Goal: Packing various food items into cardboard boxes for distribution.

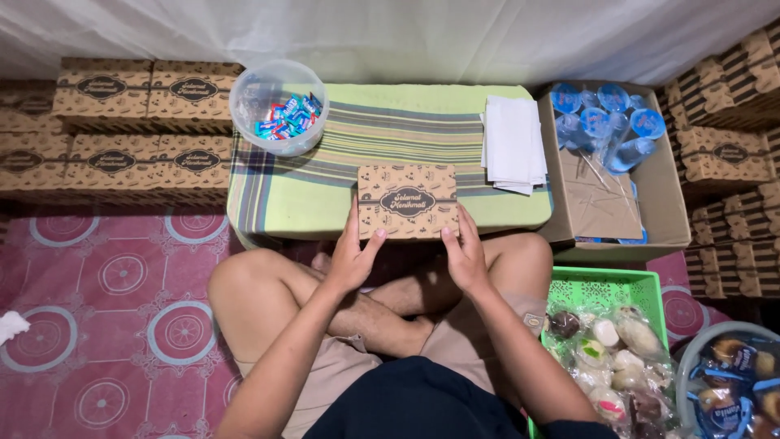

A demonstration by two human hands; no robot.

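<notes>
Both hands, left hand (351, 258) and right hand (465, 256), grasp one brown patterned snack box (407, 201); one candy tub (279, 106), one napkin stack (513, 143) nearby.

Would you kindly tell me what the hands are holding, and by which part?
Both hands, left hand and right hand, hold the closed brown patterned cardboard box by its near corners and side edges.

Me, dressed for the floor

I wear a dark navy top (406, 402), beige shorts (341, 374), bare arms and legs.
</notes>
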